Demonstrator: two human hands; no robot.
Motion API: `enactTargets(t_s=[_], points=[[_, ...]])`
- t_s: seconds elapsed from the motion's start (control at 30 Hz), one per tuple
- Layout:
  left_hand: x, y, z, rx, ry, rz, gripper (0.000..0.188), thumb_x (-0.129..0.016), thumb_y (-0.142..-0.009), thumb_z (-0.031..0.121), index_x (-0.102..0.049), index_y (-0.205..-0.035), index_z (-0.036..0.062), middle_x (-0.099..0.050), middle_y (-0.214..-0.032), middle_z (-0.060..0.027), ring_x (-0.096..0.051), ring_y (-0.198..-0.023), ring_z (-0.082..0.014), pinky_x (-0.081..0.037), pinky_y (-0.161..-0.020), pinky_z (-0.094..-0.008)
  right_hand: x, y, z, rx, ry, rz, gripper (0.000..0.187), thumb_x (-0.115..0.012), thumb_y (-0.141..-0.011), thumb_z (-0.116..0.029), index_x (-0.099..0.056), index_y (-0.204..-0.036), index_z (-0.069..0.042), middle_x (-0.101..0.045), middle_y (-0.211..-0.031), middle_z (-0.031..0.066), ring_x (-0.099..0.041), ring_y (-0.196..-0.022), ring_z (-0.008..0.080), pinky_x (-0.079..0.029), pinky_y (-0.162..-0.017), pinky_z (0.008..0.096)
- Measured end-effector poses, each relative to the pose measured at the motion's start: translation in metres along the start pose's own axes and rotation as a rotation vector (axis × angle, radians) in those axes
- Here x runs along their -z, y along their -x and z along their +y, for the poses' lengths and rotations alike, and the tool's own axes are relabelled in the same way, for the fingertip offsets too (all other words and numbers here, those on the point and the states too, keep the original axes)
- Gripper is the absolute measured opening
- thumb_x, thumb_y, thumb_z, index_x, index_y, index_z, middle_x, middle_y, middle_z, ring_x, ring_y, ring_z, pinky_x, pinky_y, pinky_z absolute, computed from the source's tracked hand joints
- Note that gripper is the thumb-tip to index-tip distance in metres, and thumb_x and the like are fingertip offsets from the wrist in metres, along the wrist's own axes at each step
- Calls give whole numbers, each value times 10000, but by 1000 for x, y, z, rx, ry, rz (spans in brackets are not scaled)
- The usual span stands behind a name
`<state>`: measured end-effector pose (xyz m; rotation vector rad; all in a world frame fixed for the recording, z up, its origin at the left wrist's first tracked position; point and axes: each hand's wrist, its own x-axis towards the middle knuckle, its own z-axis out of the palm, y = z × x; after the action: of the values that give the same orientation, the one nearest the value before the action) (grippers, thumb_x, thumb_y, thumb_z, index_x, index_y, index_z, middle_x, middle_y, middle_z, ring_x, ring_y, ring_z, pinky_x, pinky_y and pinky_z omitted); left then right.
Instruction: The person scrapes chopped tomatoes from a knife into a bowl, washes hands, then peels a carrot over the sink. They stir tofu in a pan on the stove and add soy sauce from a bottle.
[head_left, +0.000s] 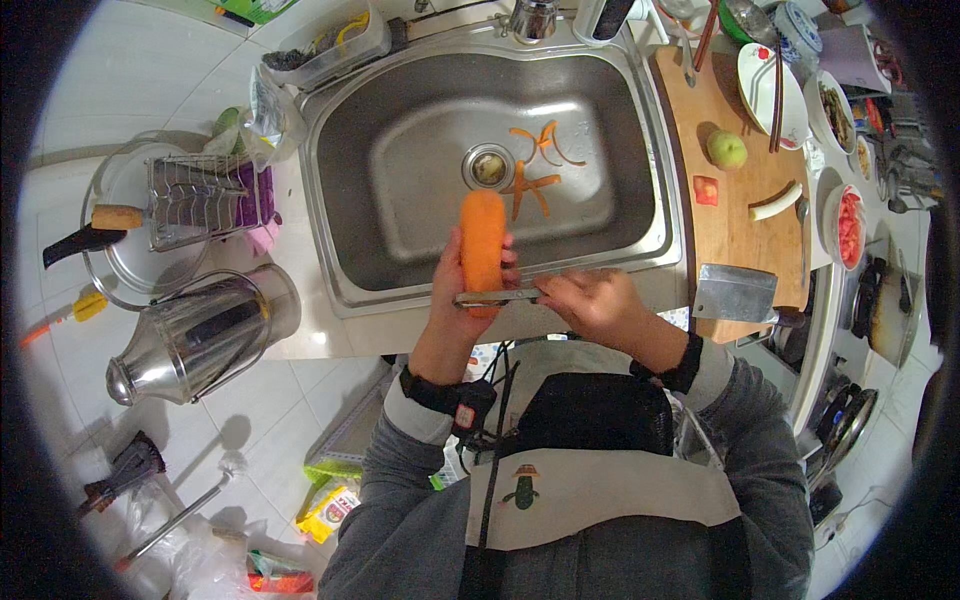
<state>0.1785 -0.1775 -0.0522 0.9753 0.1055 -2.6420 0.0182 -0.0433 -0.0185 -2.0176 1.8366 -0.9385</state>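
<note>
Over the near edge of the sink, my left hand (449, 284) is closed round a thick orange carrot (484, 240), whose far end points toward the drain. My right hand (597, 306) grips a metal peeler (500, 296) by its handle. The peeler lies across the near part of the carrot, against or just above its surface; I cannot tell which. Several curled strips of carrot peel (532, 184) are scattered in the steel sink (400, 225), to the right of and below the drain (489, 168).
Right of the sink, a wooden cutting board (725, 240) bears a cleaver (736, 293), a round green fruit or vegetable (726, 150) and a white bowl (765, 85) with chopsticks. Beyond stands a bowl of red pieces (848, 228). At left are a metal pot (195, 335) and a wire rack (195, 205).
</note>
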Motion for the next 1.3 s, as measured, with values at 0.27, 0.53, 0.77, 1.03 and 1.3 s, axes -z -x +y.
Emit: enactTargets(t_s=[0.27,0.53,0.77,1.03,1.3], points=[[-8,12,1,-1,126,18,486,-423,-947,441,-474,-1189,23,-549,-1015,-134,-523,-837,-230,-471,-672,-322,-20,-19,31,-214,5,-15,206,-565,-875,-280,-623,-969,-106,-658,-784,131,-648,-619,268,-494,-484,379],[-18,24,-9,14,16,-33,500,-413,-950,466,-481,-1185,31,-563,-998,-95,-518,-825,-196,-446,-635,-305,-24,-29,87,-690,354,-282,252,-483,-920,-315,-602,-921,-93,-625,-651,172,-630,-622,364,-493,-538,477],[-2,10,-8,6,-41,46,491,-392,-951,491,-482,-1185,68,-578,-1031,-87,-538,-814,-181,-449,-626,-308,-3,-11,28,-605,144,-211,243,-505,-914,-291,-574,-942,-60,-645,-724,138,-646,-651,320,-498,-508,426],[-4,12,-12,1,-26,64,516,-407,-940,509,-479,-1185,61,-574,-1020,-79,-540,-799,-181,-449,-621,-303,-10,-1,26,75,193,55,134,-562,-847,-191,-598,-925,-88,-632,-744,79,-624,-561,219,-488,-475,354],[-5,17,-11,36,-47,-18,507,-454,-932,477,-476,-1181,37,-559,-1013,-87,-529,-822,-174,-453,-624,-275,-11,-19,72,-676,284,-229,270,-457,-927,-317,-583,-977,-83,-617,-632,172,-637,-622,346,-481,-525,482]])
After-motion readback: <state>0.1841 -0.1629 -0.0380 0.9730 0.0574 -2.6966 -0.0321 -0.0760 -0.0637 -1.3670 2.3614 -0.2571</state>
